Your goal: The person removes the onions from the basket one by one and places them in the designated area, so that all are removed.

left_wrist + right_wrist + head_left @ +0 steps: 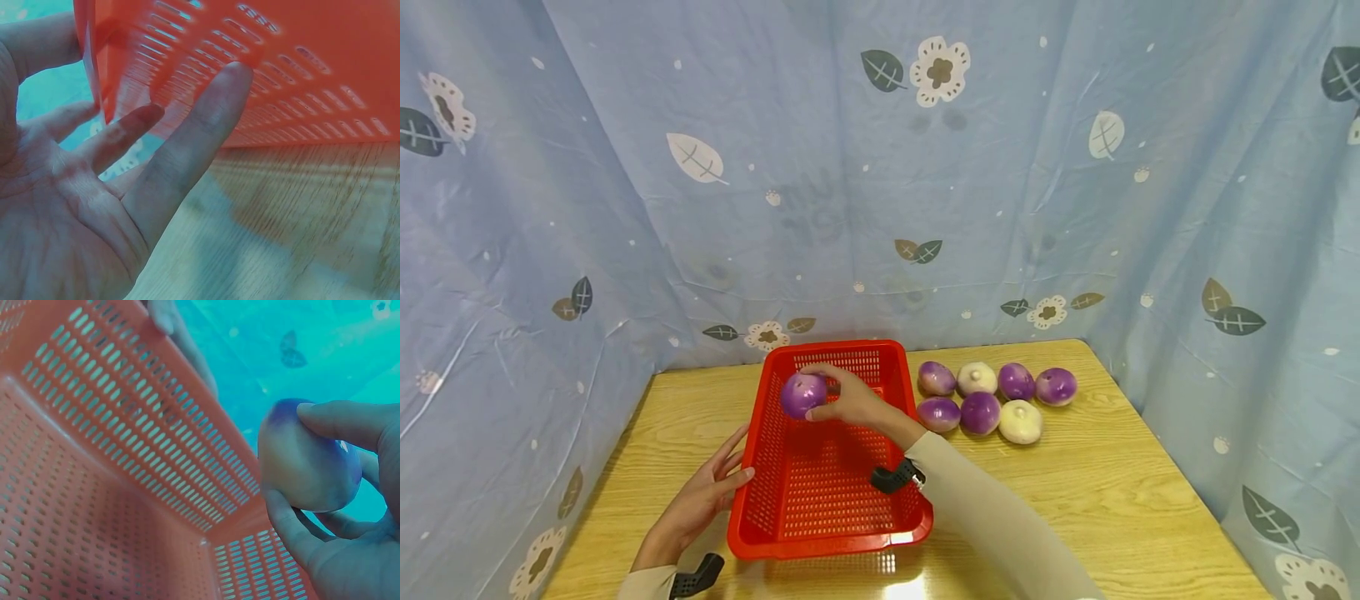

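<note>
My right hand point(850, 400) holds a purple-and-white turnip point(803, 395) above the far left part of the red plastic basket point(832, 550). In the right wrist view the thumb and fingers grip the turnip point(306, 462) from both sides, its pale underside showing. At the basket's left side is my left hand point(703, 496), its thumb over the rim and its fingers along the outside wall. The left wrist view shows those long fingers point(200, 131) against the slotted wall point(300, 81).
Right of the basket, several turnips point(980, 413) lie in two rows on the wooden table point(1112, 500), some purple side up, two pale side up point(1021, 422). A blue patterned curtain point(820, 167) hangs behind and on both sides.
</note>
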`<state>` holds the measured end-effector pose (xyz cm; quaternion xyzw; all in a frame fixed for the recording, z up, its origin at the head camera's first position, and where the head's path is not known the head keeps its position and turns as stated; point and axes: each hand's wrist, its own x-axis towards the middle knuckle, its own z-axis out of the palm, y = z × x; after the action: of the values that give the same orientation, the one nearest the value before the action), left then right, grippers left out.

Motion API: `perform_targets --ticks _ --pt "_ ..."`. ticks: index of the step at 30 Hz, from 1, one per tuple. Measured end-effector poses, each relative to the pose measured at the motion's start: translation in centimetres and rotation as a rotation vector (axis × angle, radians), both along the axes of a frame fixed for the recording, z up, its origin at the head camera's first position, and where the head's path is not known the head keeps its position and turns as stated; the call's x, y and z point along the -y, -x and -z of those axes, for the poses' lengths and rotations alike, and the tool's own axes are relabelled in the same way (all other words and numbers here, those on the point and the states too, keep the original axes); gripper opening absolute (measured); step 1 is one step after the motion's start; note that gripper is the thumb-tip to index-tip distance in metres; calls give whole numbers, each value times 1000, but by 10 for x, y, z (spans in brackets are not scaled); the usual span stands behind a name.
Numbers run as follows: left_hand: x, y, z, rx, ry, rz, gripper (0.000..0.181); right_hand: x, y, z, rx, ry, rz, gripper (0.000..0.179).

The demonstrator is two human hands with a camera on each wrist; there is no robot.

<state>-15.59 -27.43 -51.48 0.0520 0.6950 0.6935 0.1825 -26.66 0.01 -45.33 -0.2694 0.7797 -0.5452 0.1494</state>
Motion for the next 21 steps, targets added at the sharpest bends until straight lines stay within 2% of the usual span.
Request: perform_targets --ticks 10,21 --pt "0 -1 -1 2 -9 8 75 -15 -16 -10 1 96 -55 66" --pt "2 0 -1 -9 -23 34 74 -38 -31 -13 45 178 -13 66"
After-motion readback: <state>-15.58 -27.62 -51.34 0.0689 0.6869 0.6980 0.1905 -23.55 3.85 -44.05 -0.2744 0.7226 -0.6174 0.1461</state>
